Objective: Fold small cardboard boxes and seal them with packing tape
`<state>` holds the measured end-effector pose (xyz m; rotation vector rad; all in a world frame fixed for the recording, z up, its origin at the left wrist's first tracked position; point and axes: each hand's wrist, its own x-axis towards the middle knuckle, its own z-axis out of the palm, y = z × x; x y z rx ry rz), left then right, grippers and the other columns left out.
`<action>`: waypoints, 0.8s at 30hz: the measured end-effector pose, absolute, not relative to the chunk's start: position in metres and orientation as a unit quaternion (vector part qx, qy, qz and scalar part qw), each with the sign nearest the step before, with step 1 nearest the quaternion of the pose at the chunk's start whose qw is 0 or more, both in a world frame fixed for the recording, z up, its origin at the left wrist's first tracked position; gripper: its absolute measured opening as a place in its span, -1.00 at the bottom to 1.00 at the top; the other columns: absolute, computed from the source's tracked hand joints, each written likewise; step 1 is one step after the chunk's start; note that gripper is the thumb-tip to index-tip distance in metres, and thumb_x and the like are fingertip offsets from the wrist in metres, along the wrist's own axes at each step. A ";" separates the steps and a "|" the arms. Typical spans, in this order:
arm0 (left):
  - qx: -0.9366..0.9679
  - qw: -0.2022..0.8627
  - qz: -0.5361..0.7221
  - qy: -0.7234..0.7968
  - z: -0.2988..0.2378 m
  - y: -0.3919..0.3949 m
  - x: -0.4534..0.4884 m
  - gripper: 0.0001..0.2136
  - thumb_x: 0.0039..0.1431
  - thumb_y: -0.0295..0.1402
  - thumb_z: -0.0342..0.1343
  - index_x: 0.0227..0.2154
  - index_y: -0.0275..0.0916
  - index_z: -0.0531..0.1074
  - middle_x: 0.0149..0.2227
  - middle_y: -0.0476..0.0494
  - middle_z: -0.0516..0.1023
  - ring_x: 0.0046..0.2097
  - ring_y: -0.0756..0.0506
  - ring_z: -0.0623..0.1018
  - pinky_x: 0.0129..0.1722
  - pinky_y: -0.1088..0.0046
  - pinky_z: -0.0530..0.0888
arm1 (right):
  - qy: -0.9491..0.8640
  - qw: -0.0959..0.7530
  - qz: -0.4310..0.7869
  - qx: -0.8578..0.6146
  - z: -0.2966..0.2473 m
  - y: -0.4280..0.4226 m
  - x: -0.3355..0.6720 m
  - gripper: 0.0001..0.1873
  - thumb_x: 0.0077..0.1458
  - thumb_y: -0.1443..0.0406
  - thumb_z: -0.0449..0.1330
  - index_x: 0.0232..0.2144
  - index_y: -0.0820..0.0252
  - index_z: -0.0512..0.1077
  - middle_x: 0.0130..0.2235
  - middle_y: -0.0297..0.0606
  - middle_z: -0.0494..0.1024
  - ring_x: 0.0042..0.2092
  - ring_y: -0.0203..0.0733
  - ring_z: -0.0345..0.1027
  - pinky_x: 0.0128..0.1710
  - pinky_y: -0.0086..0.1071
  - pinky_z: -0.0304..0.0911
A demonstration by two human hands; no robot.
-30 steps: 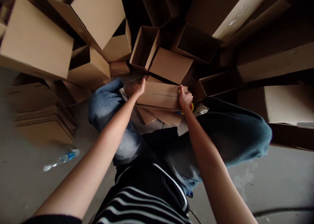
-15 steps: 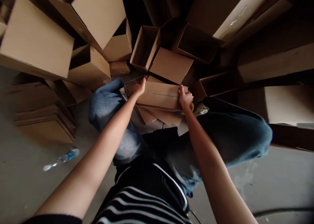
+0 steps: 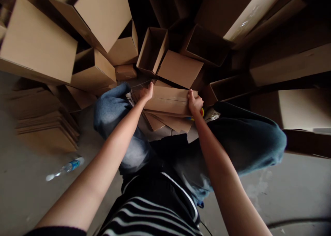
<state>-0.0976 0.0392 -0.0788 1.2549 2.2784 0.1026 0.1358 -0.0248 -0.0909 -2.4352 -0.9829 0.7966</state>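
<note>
Between my knees lies a small closed cardboard box, with a seam running along its top. My left hand grips its left end, thumb on top. My right hand is closed around the right end, thumb also pressed on the top face. The undersides of both hands' grips are hidden. Loose cardboard flaps stick out beneath the box on my side. Partly behind my right hand shows a yellow, red and blue round thing, perhaps a tape roll.
Open cardboard boxes crowd the floor ahead. Larger boxes stand at the left, and more at the right. A stack of flat cardboard and a plastic bottle lie on the left floor. A dark cable runs at lower right.
Both hands keep the same hold on the box. Only a very slight shift of the camera view shows.
</note>
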 end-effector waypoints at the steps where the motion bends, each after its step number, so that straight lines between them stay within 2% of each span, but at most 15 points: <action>1: 0.468 0.273 0.026 0.840 -0.076 0.038 -0.096 -0.22 0.31 0.16 -0.34 -0.03 -0.41 0.58 -0.07 -0.52 0.63 0.12 -0.42 0.55 0.16 0.10 0.42 | -0.351 0.201 0.284 -0.869 -0.091 -0.025 0.136 -0.24 0.27 -0.14 -0.02 0.02 0.46 0.50 -0.03 0.23 0.57 0.07 0.23 0.46 0.11 0.03 0.25; 7: 0.479 0.267 0.011 0.836 -0.066 0.036 -0.092 -0.20 0.35 0.12 -0.40 -0.01 -0.44 0.58 -0.03 -0.53 0.61 0.17 -0.41 0.51 0.18 0.15 0.41 | -0.354 0.197 0.276 -0.872 -0.094 -0.024 0.138 -0.27 0.26 -0.15 -0.01 -0.06 0.41 0.54 -0.09 0.20 0.58 0.03 0.18 0.48 0.08 -0.02 0.28; 15: 0.481 0.278 0.013 0.831 -0.068 0.036 -0.095 -0.19 0.36 0.13 -0.39 -0.01 -0.50 0.57 -0.01 -0.58 0.59 0.16 -0.41 0.52 0.17 0.16 0.42 | -0.358 0.200 0.279 -0.868 -0.096 -0.023 0.138 -0.24 0.26 -0.16 -0.03 -0.02 0.43 0.52 -0.05 0.20 0.58 0.05 0.20 0.47 0.07 -0.05 0.28; 24: 0.475 0.273 0.023 0.836 -0.070 0.035 -0.095 -0.22 0.36 0.13 -0.36 -0.01 -0.45 0.57 -0.01 -0.53 0.61 0.14 -0.41 0.53 0.16 0.13 0.43 | -0.359 0.209 0.287 -0.863 -0.095 -0.024 0.138 -0.23 0.27 -0.15 -0.04 0.01 0.47 0.49 -0.03 0.24 0.56 0.06 0.23 0.45 0.09 0.00 0.24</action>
